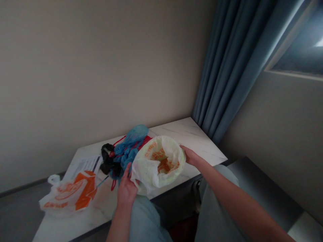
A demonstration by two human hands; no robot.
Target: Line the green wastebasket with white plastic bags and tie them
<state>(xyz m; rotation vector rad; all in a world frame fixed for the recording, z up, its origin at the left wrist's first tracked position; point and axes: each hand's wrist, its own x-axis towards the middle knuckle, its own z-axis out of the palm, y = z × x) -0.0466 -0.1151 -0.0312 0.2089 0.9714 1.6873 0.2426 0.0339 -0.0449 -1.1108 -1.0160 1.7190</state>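
- Orange print (158,155) shows inside the white plastic bag (145,168) in front of me; it is too blurred and folded for me to read.
- A second plastic bag (64,199), lying crumpled at the table's left end, carries orange lettering and a solid orange patch; I cannot make out the words.
- Behind that, a flat printed sheet (84,164) has small grey print and a dark stripe; the text is too small to read.
- My left grip (127,188) is closed on the near left side of the white bag.
- My right grip (191,156) holds its right side, fingers bent round the edge.
- Between my hands, the bag's mouth is spread into a wide round opening, tilted towards me, above the table's (193,132) near edge.
- Just beyond my left hand lies a heap of crumpled blue plastic (130,146) with red cords, beside a black plastic bundle (109,163).
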